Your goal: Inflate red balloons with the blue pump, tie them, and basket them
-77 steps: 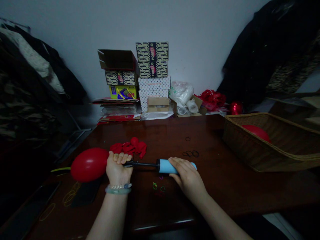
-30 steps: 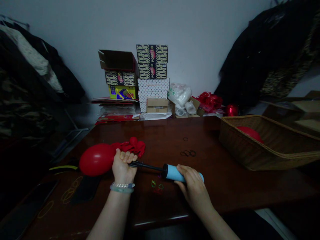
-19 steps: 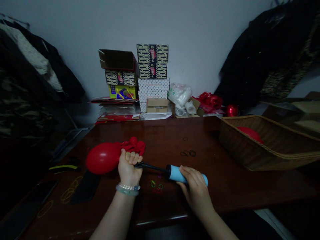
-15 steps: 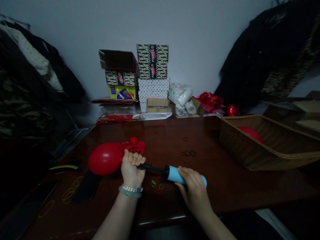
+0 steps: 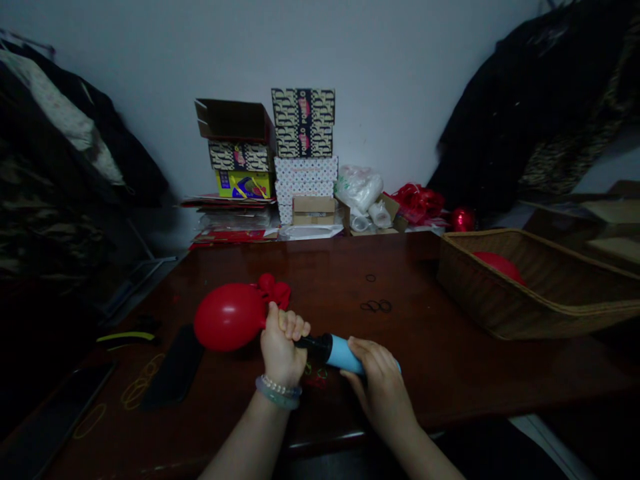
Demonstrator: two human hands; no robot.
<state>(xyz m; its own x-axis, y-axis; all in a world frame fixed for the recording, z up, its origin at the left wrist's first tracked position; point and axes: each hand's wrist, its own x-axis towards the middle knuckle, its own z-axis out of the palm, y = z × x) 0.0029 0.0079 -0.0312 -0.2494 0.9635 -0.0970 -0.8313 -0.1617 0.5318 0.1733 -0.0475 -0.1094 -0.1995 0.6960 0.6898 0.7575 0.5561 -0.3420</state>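
Observation:
A rounded, partly inflated red balloon (image 5: 230,317) lies to the left of my left hand (image 5: 284,343). That hand is closed around the balloon's neck and the black nozzle end of a hand pump, whose tip is hidden in the fingers. My right hand (image 5: 377,380) wraps the light blue barrel of the balloon pump (image 5: 345,353). Little of the black shaft shows between the two hands. Just behind the left hand sit several limp red balloons (image 5: 275,290). Small coloured rubber bands (image 5: 316,377) lie on the table under the pump, partly covered.
On the right, a wicker basket (image 5: 500,313) holds a red balloon (image 5: 500,267). Black bands (image 5: 377,306) lie mid-table. A dark phone-like slab (image 5: 175,373) and tan rubber bands (image 5: 140,387) are at left. Stacked boxes (image 5: 305,123) stand against the wall.
My left hand has moved right with the balloon, toward the right hand. The pump's exposed shaft has become shorter, and the right hand has shifted slightly left.

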